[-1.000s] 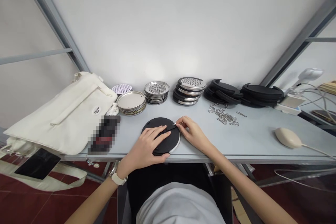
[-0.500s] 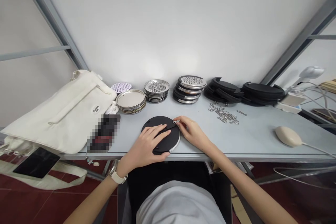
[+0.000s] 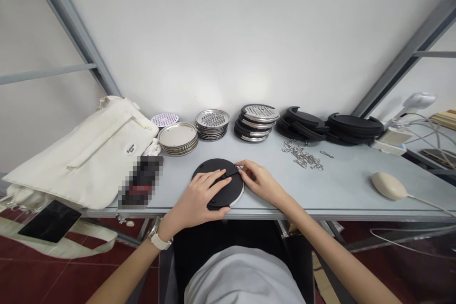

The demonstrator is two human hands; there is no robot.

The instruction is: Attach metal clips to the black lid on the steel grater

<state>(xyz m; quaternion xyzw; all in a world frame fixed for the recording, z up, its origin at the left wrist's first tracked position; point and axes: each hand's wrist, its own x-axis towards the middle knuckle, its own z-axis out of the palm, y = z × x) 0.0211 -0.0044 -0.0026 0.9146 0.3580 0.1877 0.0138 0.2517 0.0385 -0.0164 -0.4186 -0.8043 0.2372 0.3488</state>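
A black round disc (image 3: 228, 194) lies on the table before me, with a pale metallic rim showing at its lower right. My left hand (image 3: 204, 195) rests across its top, fingers stretched over the surface and thumb at the near edge, holding it down. At the disc's upper right edge, my right hand (image 3: 257, 179) pinches a small metal clip (image 3: 237, 167), mostly hidden by the fingertips. Similar metal clips (image 3: 302, 156) lie in a loose pile farther right, and one single clip (image 3: 327, 154) lies apart from them.
Along the wall stand plain metal discs (image 3: 178, 135), grater discs (image 3: 213, 119), black-and-metal assembled discs (image 3: 261, 113) and black holders (image 3: 304, 119). A white bag (image 3: 92, 152) and a blurred dark item (image 3: 140, 183) sit left. A beige mouse-shaped device (image 3: 389, 186) with a cable lies right.
My right fingertips have shifted slightly at the disc's edge, and less of the metal clip shows now. My left hand and the disc stay in place.
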